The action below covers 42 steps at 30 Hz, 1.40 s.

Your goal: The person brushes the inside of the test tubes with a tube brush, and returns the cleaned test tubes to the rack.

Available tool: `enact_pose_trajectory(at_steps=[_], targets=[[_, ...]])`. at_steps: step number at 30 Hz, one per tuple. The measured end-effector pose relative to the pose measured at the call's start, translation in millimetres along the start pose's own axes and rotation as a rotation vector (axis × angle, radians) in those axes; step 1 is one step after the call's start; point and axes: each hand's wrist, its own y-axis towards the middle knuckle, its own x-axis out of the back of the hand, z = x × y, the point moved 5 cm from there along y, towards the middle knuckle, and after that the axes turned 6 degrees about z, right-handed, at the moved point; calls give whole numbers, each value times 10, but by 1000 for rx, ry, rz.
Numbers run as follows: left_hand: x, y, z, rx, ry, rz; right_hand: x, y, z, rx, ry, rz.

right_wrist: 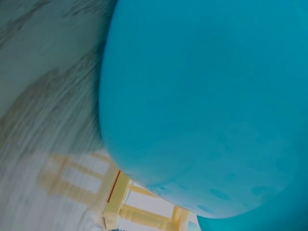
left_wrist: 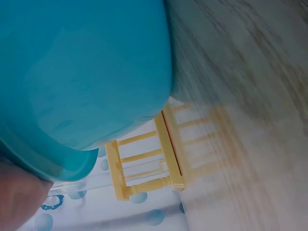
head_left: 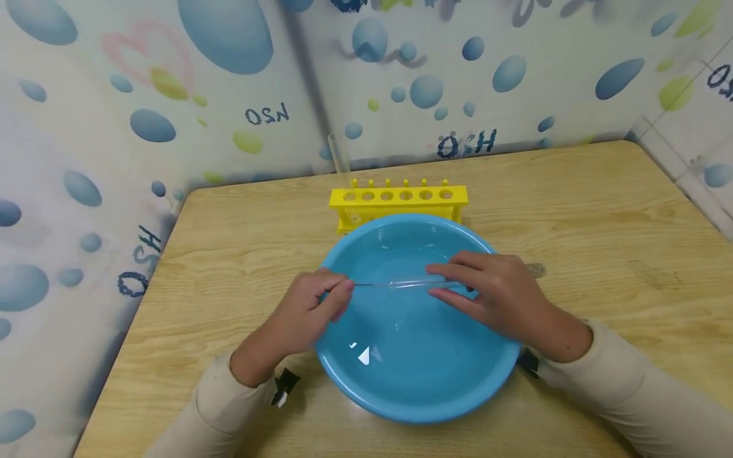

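Note:
Over the blue basin (head_left: 418, 375), my left hand (head_left: 312, 308) pinches a thin wire-like stem (head_left: 369, 285) between thumb and curled fingers. The stem runs to the right into a clear glass test tube (head_left: 409, 284) lying level above the basin. My right hand (head_left: 498, 289) holds the tube's other end between thumb and fingers, with a small dark bit showing by the fingertips. What lies inside the tube there is hidden by the fingers. In the left wrist view, part of the left hand (left_wrist: 19, 197) shows beside the basin rim; the right wrist view shows mostly the basin's outer wall (right_wrist: 202, 106).
Right behind the basin stands a yellow test tube rack (head_left: 399, 197), with one upright glass test tube (head_left: 340, 159) in its leftmost hole. Everything rests on a wooden table (head_left: 246, 242). A wall covering printed with blue spots (head_left: 426, 92) rises behind and to the left.

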Motion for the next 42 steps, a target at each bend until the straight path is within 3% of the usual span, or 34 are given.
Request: enact_pose_trajectory(at_steps=[6, 16, 19, 21, 26, 30, 32, 35, 39, 42], targets=[[2, -22, 15, -25, -60, -48, -23, -12, -7, -25, -15, 24], [-7, -34, -5, 133, -148, -52, -4, -36, 32, 34, -39, -33], [-2, -33, -16, 129, -115, -55, 12, -34, 39, 35, -36, -49], [11, -29, -41, 73, 20, -70, 19, -31, 37, 33, -27, -49], [70, -30, -146, -139, 522, -169, 26, -35, 19, 29, 2, -38], [73, -42, -228, -333, 736, -174, 28, -33, 10, 25, 29, -30], [69, -51, -264, -417, 787, -170, 28, -25, 7, 22, 34, -25], [84, -61, -297, -468, 809, -174, 30, -14, 4, 19, 37, -19], [105, -67, -304, -476, 807, -189, 29, -8, 0, 17, 33, -15], [113, -57, -277, -439, 733, -189, 31, -3, 1, 18, 15, -20]])
